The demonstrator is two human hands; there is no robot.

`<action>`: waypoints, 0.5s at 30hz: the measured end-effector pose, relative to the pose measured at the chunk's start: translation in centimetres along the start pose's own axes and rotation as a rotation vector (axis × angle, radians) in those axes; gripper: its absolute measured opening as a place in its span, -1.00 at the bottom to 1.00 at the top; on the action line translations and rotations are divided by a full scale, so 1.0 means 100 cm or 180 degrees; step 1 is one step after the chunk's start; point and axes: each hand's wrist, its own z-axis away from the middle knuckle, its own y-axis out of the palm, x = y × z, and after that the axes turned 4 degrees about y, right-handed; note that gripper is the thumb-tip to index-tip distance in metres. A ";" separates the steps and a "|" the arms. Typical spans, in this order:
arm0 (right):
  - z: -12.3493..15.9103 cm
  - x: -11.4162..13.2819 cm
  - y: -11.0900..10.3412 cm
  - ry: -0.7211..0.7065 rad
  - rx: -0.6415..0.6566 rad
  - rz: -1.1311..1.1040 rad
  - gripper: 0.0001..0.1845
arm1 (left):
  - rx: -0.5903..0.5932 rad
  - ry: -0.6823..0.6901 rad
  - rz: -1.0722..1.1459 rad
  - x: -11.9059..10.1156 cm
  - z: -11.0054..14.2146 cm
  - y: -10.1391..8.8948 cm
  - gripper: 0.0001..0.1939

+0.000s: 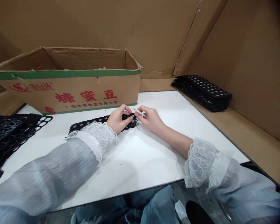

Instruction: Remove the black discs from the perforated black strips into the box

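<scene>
A black strip with pale dots and a scalloped edge lies on the white table, partly under my left sleeve. My left hand pinches its right end between thumb and fingers. Close beside it, my right hand is closed around a slim white pen-like tool, whose tip points up and left over the strip's end. The fingers of both hands nearly meet there, so the exact contact is hidden.
An open cardboard box with a green rim stands behind my hands. To the left lies a heap of black openwork pieces. A stack of black dotted pieces rests at the back right on cardboard. Cardboard walls enclose the white table.
</scene>
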 end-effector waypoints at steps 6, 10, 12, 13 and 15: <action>0.003 0.000 0.004 -0.0191 0.0061 0.0578 -0.92 | -0.0074 0.0020 -0.0028 -0.002 0.000 0.002 -0.86; 0.004 0.002 0.006 -0.0172 0.0214 0.0620 -0.95 | -0.0222 -0.0001 -0.0254 -0.004 -0.001 0.005 -0.88; 0.006 0.008 0.006 -0.0264 0.0283 0.0447 -0.94 | -0.0324 -0.0121 -0.0351 -0.005 -0.003 0.005 -0.89; 0.007 0.012 0.007 -0.0349 0.0349 0.0335 -0.94 | -0.0375 -0.0233 -0.0387 -0.005 -0.004 0.005 -0.89; 0.008 0.019 0.007 -0.0509 0.0494 0.0108 -0.95 | -0.0406 -0.0396 -0.0383 -0.003 -0.006 0.004 -0.89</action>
